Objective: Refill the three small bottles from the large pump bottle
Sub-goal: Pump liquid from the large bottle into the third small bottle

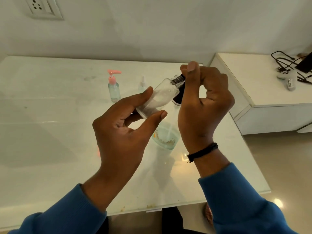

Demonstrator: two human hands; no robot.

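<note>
Head view, left hand: the left hand (123,125) holds a small clear bottle (158,98) tilted, neck up and to the right, above the bench (50,107); thumb on one side of the body, forefinger on the other near the base, the other fingers hidden behind it.
Head view, right hand: the right hand (202,98) is curled at the bottle's threaded neck (177,80), thumb up; its fingers close round a dark cap or nozzle piece (179,92), mostly hidden, so whether it is going on or coming off I cannot tell.
Small clear bottle, handling: thin clear plastic by the look, light, with droplets or foam clinging inside; likely to dent under a hard squeeze and slippery if wet. Best held round the middle of the body, as here, with the twisting done at the neck.
Large vessel below: a clear, bluish container (165,137) stands on the bench just under the hands, with a brownish residue round its wall; its top is hidden by the right hand, so I cannot confirm that it is the large pump bottle.
Other bottles: a pink pump bottle (114,88) stands upright farther back, and a small clear spray bottle (142,85) just beside it to the right.
Risk: tilted with an open neck, the held bottle could spill.
</note>
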